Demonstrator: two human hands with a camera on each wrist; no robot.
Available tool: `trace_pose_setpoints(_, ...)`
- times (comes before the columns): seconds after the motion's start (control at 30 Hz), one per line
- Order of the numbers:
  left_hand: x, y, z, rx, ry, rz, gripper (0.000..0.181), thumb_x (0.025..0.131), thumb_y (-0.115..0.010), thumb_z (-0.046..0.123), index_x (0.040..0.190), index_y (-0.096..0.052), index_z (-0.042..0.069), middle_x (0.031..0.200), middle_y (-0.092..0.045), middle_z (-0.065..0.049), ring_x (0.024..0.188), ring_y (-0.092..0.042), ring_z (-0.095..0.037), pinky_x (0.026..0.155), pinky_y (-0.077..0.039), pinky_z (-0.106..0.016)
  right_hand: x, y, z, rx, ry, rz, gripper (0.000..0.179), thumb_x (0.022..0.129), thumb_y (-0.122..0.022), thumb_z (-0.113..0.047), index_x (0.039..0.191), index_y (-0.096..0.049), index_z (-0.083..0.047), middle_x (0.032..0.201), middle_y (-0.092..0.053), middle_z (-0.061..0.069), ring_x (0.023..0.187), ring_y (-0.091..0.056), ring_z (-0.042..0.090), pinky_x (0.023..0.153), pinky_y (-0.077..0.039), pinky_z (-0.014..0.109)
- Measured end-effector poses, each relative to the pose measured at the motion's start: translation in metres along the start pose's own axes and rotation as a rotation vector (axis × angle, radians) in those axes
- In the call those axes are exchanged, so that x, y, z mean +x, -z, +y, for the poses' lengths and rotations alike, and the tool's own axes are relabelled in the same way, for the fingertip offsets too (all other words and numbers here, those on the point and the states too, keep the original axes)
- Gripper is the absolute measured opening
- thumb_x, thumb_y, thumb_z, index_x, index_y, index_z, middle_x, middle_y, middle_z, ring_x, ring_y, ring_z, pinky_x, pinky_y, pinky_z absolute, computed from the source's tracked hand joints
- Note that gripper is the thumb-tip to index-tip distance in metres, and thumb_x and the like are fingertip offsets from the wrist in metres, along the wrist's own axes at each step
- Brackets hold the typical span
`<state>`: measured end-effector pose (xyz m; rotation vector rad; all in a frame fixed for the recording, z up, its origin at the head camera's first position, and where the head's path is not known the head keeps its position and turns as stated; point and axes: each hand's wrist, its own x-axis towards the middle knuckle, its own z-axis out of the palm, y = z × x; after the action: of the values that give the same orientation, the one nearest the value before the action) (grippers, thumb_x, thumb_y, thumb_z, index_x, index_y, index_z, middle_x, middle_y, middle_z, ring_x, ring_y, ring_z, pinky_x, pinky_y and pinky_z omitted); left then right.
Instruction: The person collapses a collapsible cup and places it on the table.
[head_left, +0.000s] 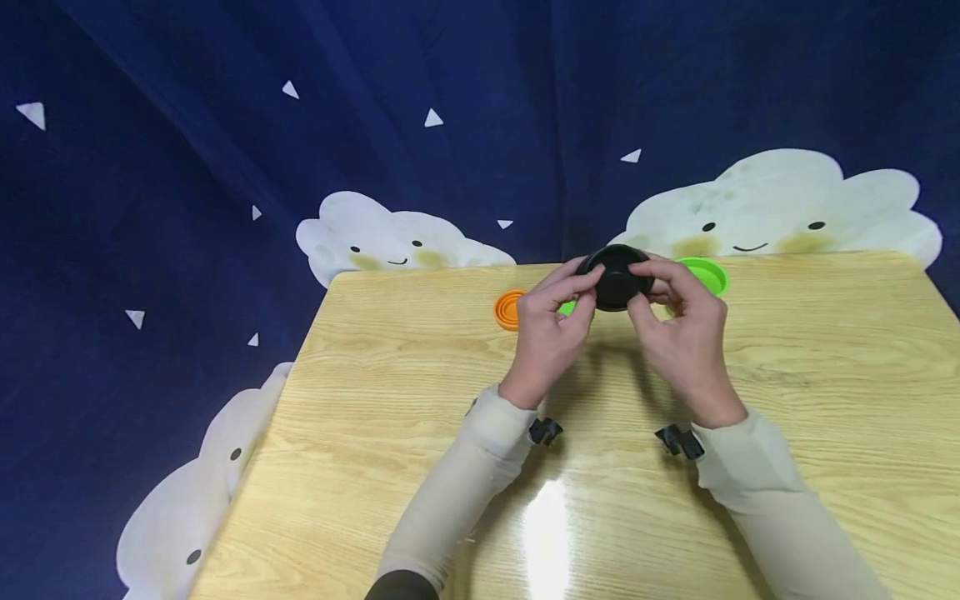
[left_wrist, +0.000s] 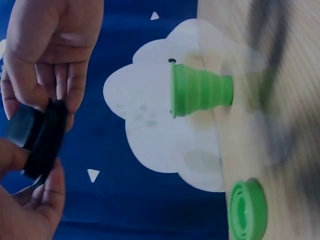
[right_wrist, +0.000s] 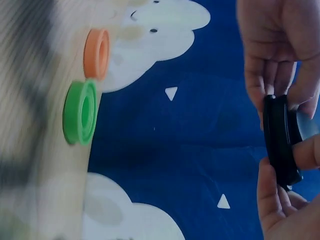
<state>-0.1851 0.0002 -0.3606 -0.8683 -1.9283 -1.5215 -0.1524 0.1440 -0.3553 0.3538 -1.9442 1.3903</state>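
Observation:
A black collapsible cup (head_left: 617,287) is raised over the far part of the table, its opening facing the head camera. My left hand (head_left: 551,325) pinches its left side between thumb and fingers. On the opposite side my right hand (head_left: 684,321) grips the rim, thumb low on the edge. From the side, in the left wrist view, the black cup (left_wrist: 47,137) shows as a thick ring with a narrower part standing out of it. The right wrist view shows the same ring (right_wrist: 280,140) between the fingers of both hands.
Behind my hands, a flattened orange cup (head_left: 507,310) and a flattened green cup (right_wrist: 80,112) lie side by side on the wooden table (head_left: 360,375). An extended green cup (left_wrist: 200,91) stands to their right. A dark blue cloud-patterned curtain (head_left: 480,150) hangs along the far edge.

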Motion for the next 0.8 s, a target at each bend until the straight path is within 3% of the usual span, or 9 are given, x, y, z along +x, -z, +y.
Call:
trace_pose_setpoints(0.17,0.001,0.001,-0.01,0.186,-0.086,-0.058,0.026,0.078,-0.056,-0.006,0.099,-0.07,0.0,0.107,-0.063,-0.013,0.088,-0.061,-0.01,0.07,-0.049,-0.013,-0.001,-0.001,0.018,-0.144,0.143,-0.013,0.028,0.074,-0.059,0.011,0.096,-0.07,-0.002,0.103,-0.063,0.008,0.075,-0.061,0.02,0.067,-0.049,0.015)
trace_pose_setpoints(0.33,0.004,0.001,-0.005,0.393,-0.215,-0.114,0.028,0.076,-0.053,-0.004,0.098,-0.07,-0.001,0.103,-0.063,-0.013,0.092,-0.06,-0.016,0.084,-0.045,-0.015,-0.004,-0.001,0.024,-0.275,0.237,-0.029,0.031,0.074,-0.052,0.004,0.099,-0.069,-0.002,0.097,-0.059,0.016,0.074,-0.059,0.02,0.061,-0.049,0.023)
trace_pose_setpoints(0.43,0.003,0.001,-0.003,0.355,-0.183,-0.082,0.027,0.077,-0.054,-0.005,0.098,-0.07,-0.001,0.104,-0.064,-0.012,0.087,-0.06,-0.013,0.078,-0.047,-0.015,-0.004,-0.001,0.02,-0.289,0.263,-0.015,0.03,0.075,-0.052,0.003,0.099,-0.07,-0.002,0.097,-0.058,0.018,0.076,-0.058,0.023,0.06,-0.049,0.029)
trace_pose_setpoints(0.6,0.001,0.001,-0.003,0.14,-0.091,-0.001,0.029,0.08,-0.057,-0.007,0.104,-0.069,0.003,0.11,-0.063,-0.01,0.084,-0.061,-0.007,0.063,-0.05,-0.015,0.0,-0.001,0.012,-0.214,0.218,0.015,0.025,0.077,-0.059,0.006,0.097,-0.071,-0.002,0.097,-0.061,0.014,0.076,-0.058,0.021,0.065,-0.044,0.016)
trace_pose_setpoints(0.7,0.004,0.002,-0.002,0.12,-0.102,-0.034,0.034,0.079,-0.055,-0.009,0.108,-0.068,0.005,0.107,-0.064,-0.009,0.077,-0.059,-0.006,0.061,-0.048,-0.014,0.001,0.001,0.01,-0.201,0.216,0.012,0.027,0.075,-0.058,0.008,0.096,-0.072,-0.002,0.096,-0.061,0.014,0.073,-0.056,0.02,0.064,-0.041,0.014)
trace_pose_setpoints(0.8,0.007,0.003,0.0,0.174,-0.154,-0.093,0.033,0.077,-0.053,-0.01,0.102,-0.07,0.003,0.1,-0.064,-0.009,0.072,-0.055,-0.007,0.065,-0.047,-0.012,0.001,0.003,0.011,-0.194,0.241,0.022,0.028,0.074,-0.054,0.009,0.092,-0.072,-0.002,0.095,-0.06,0.016,0.073,-0.056,0.021,0.065,-0.042,0.017)
